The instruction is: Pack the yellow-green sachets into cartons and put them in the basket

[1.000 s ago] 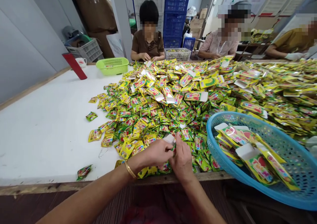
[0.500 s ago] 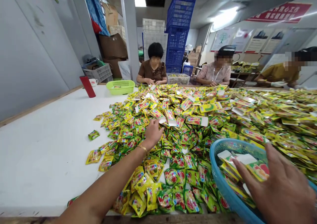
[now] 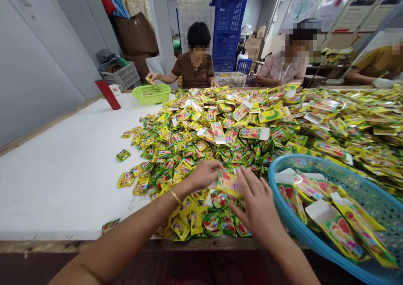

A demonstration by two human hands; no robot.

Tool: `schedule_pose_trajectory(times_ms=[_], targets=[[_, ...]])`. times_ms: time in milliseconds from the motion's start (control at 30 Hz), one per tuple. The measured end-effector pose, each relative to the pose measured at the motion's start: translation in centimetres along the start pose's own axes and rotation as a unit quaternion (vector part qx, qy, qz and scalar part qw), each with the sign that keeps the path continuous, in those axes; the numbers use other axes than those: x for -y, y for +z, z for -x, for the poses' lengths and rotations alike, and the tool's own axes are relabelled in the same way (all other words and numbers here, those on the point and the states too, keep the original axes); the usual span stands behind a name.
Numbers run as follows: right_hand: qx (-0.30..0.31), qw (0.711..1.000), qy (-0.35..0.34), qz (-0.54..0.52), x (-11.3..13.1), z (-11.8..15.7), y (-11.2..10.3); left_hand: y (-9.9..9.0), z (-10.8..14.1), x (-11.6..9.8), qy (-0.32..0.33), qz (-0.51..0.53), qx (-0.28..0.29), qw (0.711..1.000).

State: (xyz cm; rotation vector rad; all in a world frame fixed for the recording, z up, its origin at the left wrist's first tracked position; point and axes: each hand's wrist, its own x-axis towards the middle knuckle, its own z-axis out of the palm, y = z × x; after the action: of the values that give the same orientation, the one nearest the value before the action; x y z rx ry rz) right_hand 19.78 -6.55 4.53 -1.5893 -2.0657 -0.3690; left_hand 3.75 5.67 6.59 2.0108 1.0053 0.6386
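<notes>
L hand [image 3: 205, 175] pinching yel/grn box [image 3: 228, 183], R hand [image 3: 256, 199] spread open at other end

coloured lettering on the small carton [image 3: 227, 183] blurred, print on the packets [image 3: 126, 179] and basketed cartons [image 3: 344, 234] unclear, wall posters [image 3: 354, 10] too small to read, nothing legible

Sachets [image 3: 211, 223] lie left of a basket [image 3: 376, 203] of boxes [image 3: 341, 230], which seemingly overhangs the table [image 3: 63, 171].

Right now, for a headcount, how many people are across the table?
3: person in brown, centre; person in pink, further right; person in mustard, right edge; others may be hidden.
</notes>
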Motion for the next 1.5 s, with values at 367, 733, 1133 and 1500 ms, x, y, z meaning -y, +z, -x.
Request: schedule_pose_trajectory(times_ms=[367,733,1133,1500], targets=[[0.025,0.989,0.131,-0.067,0.5,3.6,4.9,-2.9,3.9,3.6,0.023,-0.347,0.164,0.923],[-0.06,0.969,0.214,-0.111,-0.1,3.6,5.2,-1.0,-1.4,2.1,-0.132,0.042,-0.074,0.988],[-0.095,0.949,0.263,-0.143,-0.2,3.4,4.8,2.6,-5.5,0.6,0.051,-0.275,-0.029,0.96],[-0.09,0.958,0.247,-0.117,-0.2,3.4,4.8,3.9,-4.4,2.2,0.021,-0.193,0.028,0.981]])
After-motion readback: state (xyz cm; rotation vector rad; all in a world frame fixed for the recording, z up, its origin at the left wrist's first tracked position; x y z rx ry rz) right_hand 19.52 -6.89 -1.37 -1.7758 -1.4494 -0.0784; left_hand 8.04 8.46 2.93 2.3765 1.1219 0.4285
